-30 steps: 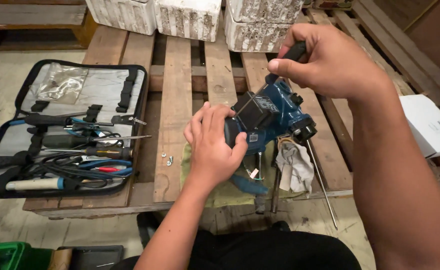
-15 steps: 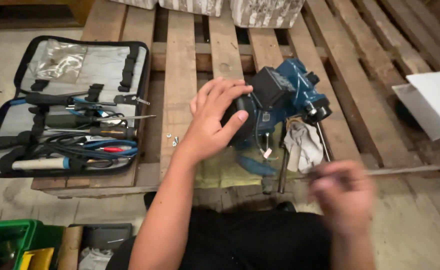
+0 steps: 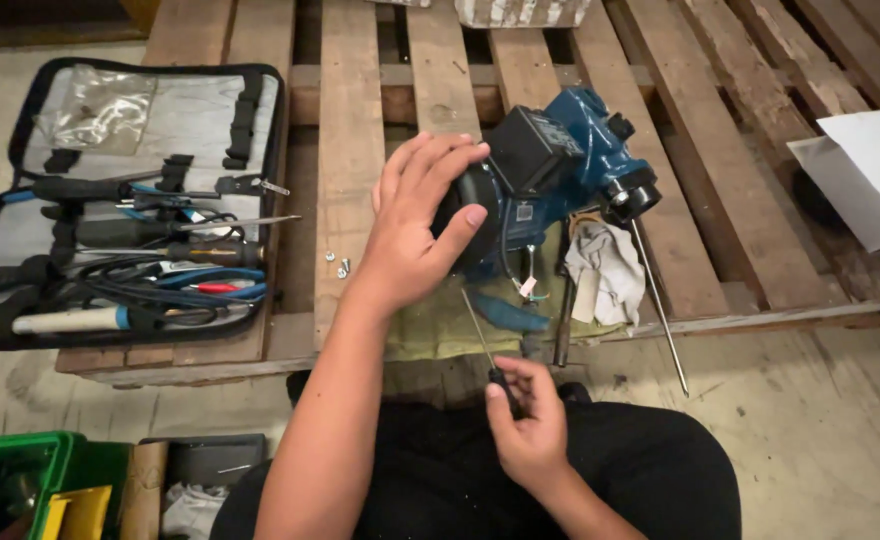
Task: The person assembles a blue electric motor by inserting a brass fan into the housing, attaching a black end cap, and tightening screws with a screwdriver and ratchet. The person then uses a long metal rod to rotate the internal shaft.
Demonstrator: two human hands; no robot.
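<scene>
A blue motor-like machine (image 3: 570, 160) with a black box on top lies on a wooden pallet (image 3: 350, 150). My left hand (image 3: 415, 225) presses on its black round end, fingers spread over it. Near my lap, my right hand (image 3: 530, 425) grips a thin screwdriver (image 3: 480, 335) by its black handle, the shaft pointing up toward the machine. A greenish cloth (image 3: 440, 325) lies under the machine, and a crumpled white rag (image 3: 605, 270) rests beside it.
An open black tool case (image 3: 140, 200) with screwdrivers, pliers and cables lies on the pallet's left. Small screws (image 3: 340, 265) sit between case and hand. A long metal rod (image 3: 658, 305) leans off the pallet edge. White box (image 3: 870, 175) at right; green bin (image 3: 15, 480) at lower left.
My right hand left the top of the machine, dropped toward my lap and now holds a screwdriver. My left hand stayed on the machine's end.
</scene>
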